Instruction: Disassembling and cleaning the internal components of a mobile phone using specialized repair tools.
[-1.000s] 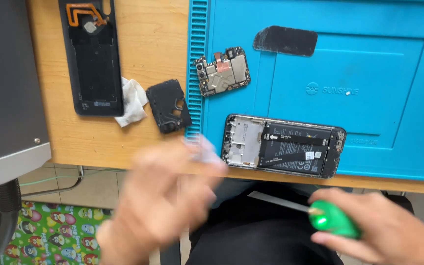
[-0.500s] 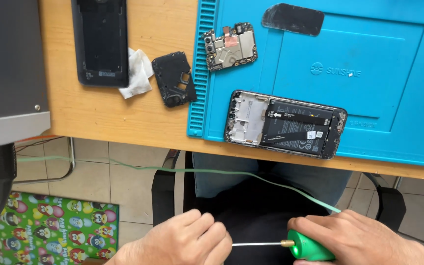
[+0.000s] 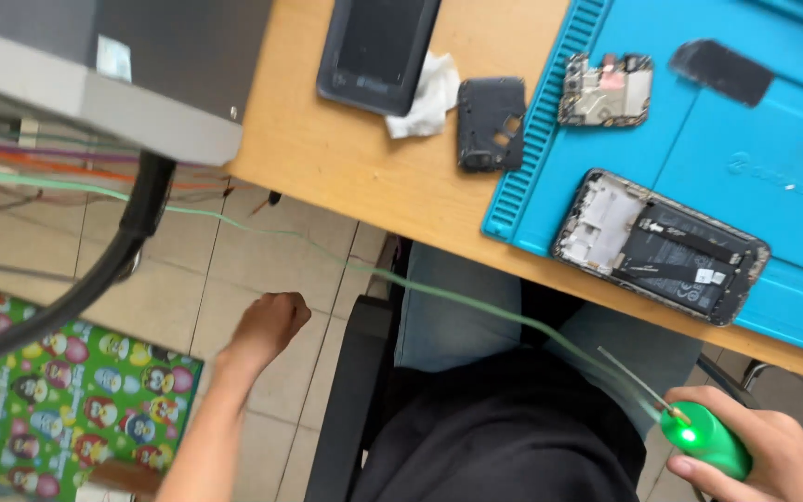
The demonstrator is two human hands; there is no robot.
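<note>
1. Half a second ago both hands met at the lap around the screwdriver shaft; now the left hand (image 3: pixel 267 325) has swung out to the person's left, below the table edge and over the tiled floor, away from the tool.
2. That leaves the green-handled screwdriver (image 3: pixel 699 435) in one hand only, so the work on the opened phone (image 3: pixel 662 246) looks paused.
3. The left hand is curled into a loose fist; whether it encloses anything cannot be told.
4. The right hand (image 3: pixel 773 460) grips the screwdriver handle, its shaft pointing up-left. The phone lies on the blue mat (image 3: pixel 783 167), above that hand.
</note>
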